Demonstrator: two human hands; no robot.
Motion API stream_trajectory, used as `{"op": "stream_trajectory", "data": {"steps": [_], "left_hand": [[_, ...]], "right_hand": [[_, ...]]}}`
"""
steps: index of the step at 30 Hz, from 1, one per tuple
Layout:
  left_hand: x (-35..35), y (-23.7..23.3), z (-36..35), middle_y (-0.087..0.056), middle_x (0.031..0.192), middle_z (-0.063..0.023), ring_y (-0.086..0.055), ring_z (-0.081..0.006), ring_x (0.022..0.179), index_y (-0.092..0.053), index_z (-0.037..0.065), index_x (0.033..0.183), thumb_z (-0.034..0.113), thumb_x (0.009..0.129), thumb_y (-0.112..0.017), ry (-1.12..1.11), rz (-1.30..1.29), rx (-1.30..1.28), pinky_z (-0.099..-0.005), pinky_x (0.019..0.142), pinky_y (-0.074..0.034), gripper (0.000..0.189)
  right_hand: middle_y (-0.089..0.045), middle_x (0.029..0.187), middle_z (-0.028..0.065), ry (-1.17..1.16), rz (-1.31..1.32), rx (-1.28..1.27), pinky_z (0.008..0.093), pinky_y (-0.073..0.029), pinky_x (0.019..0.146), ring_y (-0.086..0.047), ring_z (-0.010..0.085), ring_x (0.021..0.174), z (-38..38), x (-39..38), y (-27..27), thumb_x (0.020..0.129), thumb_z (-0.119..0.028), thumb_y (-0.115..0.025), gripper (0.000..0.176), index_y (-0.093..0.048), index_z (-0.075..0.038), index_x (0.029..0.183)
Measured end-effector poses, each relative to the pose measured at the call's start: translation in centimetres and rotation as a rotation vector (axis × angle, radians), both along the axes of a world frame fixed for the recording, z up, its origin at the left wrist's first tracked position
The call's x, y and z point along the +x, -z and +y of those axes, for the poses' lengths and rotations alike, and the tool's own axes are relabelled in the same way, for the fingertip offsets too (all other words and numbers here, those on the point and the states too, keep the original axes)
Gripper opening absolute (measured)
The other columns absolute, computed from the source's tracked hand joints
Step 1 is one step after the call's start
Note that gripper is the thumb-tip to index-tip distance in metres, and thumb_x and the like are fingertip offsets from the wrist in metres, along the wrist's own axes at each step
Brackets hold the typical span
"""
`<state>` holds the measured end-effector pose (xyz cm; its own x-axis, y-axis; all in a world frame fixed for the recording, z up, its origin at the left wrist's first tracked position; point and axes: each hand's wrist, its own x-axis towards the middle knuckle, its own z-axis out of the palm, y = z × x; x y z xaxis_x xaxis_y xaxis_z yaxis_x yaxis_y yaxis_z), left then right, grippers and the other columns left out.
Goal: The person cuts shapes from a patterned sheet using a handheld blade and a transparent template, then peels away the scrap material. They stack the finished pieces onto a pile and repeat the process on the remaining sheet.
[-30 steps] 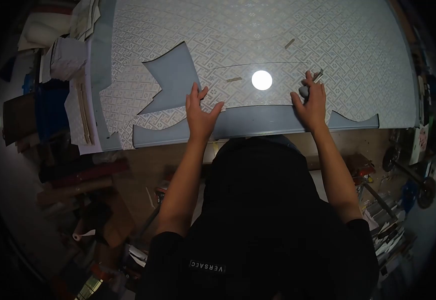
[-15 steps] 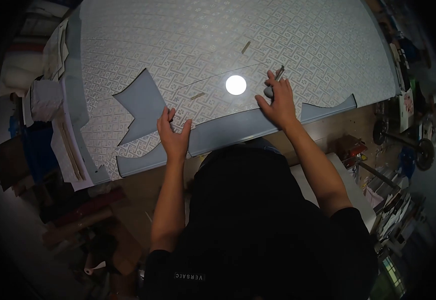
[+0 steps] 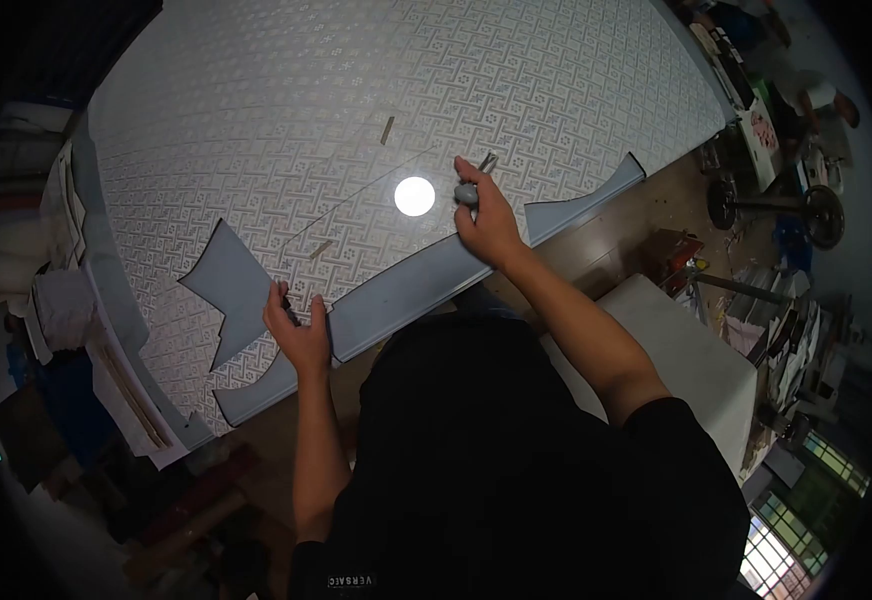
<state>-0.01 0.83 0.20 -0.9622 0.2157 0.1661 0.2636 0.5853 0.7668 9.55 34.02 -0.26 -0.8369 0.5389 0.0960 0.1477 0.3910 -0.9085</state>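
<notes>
My left hand (image 3: 299, 328) lies on the patterned fabric (image 3: 556, 70) near the table's front edge, its fingers spread and holding nothing. Just left of it is a grey surface with an angular outline (image 3: 234, 290), framed by the fabric. My right hand (image 3: 488, 222) is curled round a small metal-tipped tool (image 3: 488, 162) with a rounded grey part, over the fabric further right. Between the hands runs a bare grey strip (image 3: 406, 292) along the front edge. A thin dark line crosses the fabric above them, and a round light spot (image 3: 415, 197) shines beside my right hand.
Two narrow strips lie on the fabric, one farther off (image 3: 388, 131) and one nearer (image 3: 321, 249). Papers (image 3: 66, 210) are stacked along the left side. A pale-topped bench (image 3: 656, 350) stands at my right, with a metal stand (image 3: 771, 204) beyond. Another person (image 3: 822, 97) shows far right.
The view has turned, so the table sits tilted and further left. Both hands stay near the same parts of the fabric; the right fingers are more curled around the tool.
</notes>
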Motion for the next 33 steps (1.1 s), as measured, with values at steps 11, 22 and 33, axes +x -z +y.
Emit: {"op": "stream_trajectory", "data": {"steps": [11, 22, 33], "left_hand": [[-0.1, 0.6, -0.3, -0.057, 0.134, -0.0205, -0.050, -0.0346, 0.127, -0.046, -0.004, 0.145, 0.007, 0.086, -0.077, 0.017, 0.033, -0.022, -0.0440, 0.110, -0.040, 0.068], [-0.2, 0.3, -0.3, -0.060, 0.130, -0.0197, -0.051, -0.0360, 0.122, -0.047, -0.005, 0.143, 0.010, 0.086, -0.076, 0.025, 0.071, -0.090, -0.0455, 0.107, -0.040, 0.066], [-0.4, 1.2, -0.8, -0.047, 0.138, -0.0201, -0.051, -0.0311, 0.129, -0.039, -0.004, 0.150, 0.007, 0.092, -0.073, 0.055, 0.014, -0.108, -0.0398, 0.112, -0.041, 0.068]], "right_hand": [[-0.056, 0.144, 0.0196, -0.043, 0.016, 0.161, 0.0420, -0.044, 0.113, -0.049, 0.0379, 0.140, 0.2, -0.2, 0.5, 0.082, 0.008, -0.055, 0.050, -0.051, -0.004, 0.130], [-0.062, 0.136, 0.0205, -0.018, 0.067, 0.170, 0.0385, -0.045, 0.111, -0.054, 0.0356, 0.137, 0.1, -0.5, 0.9, 0.084, 0.009, -0.052, 0.042, -0.053, -0.002, 0.124], [-0.054, 0.144, 0.0217, 0.203, -0.051, 0.270, 0.0444, -0.043, 0.108, -0.049, 0.0408, 0.133, 5.3, 2.7, 0.7, 0.084, -0.007, -0.075, 0.049, -0.053, 0.001, 0.126]]}}
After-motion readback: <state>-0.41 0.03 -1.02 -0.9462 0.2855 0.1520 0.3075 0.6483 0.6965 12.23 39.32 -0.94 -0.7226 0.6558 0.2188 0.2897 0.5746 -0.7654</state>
